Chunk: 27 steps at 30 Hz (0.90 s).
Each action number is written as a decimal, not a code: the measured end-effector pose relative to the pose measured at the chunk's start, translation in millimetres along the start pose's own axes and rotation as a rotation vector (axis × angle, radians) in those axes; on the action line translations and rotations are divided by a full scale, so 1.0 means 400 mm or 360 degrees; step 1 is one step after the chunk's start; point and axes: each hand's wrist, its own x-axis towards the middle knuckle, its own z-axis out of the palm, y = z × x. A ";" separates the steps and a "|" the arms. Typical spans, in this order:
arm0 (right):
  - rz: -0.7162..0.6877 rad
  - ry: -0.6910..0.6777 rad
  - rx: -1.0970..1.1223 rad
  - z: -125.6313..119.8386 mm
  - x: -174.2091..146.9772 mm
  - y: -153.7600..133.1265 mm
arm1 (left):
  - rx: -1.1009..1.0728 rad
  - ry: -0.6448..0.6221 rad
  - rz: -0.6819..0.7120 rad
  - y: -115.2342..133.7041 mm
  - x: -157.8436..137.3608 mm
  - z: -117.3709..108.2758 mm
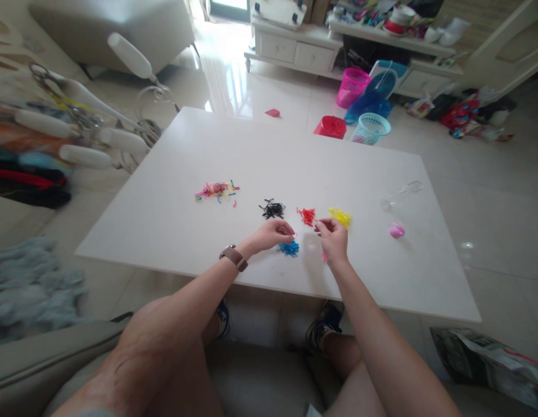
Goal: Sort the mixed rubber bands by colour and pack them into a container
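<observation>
Small red elastic band (315,220) pinched in closed fingers of right hand (332,234) beside red pile (307,216) on white worktop (269,156); thin loop (295,235) gripped by left hand (275,233) near blue pile (289,249). Black pile (273,209), yellow pile (340,217) spread nearby; multicoloured heap (213,190) laid well apart.

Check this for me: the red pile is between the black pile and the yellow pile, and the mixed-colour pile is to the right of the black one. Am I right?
Almost! The mixed-colour pile is to the left of the black pile, not the right, as the head view shows. The red pile is between the black pile and the yellow pile.
</observation>
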 end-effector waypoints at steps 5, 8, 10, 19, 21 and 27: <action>0.0343 0.0107 0.0230 0.000 0.021 0.036 | 0.0030 0.0073 0.0037 0.001 0.006 0.000; 0.0340 0.0090 0.0288 0.009 0.026 0.043 | -0.0001 0.0089 0.0040 0.000 0.009 0.000; 0.0318 0.0061 0.0324 0.018 0.031 0.043 | -0.0032 0.0120 0.0028 -0.001 0.011 -0.001; 0.0289 0.0019 0.0433 0.048 0.026 0.012 | -0.0108 0.0251 -0.0064 -0.001 0.012 -0.032; 0.0190 -0.0179 0.0309 0.048 0.011 -0.004 | -0.0096 0.0269 -0.0060 -0.001 0.011 -0.035; -0.0080 -0.0726 0.0067 0.051 -0.030 -0.036 | -0.0123 0.0251 -0.0015 -0.003 0.011 -0.028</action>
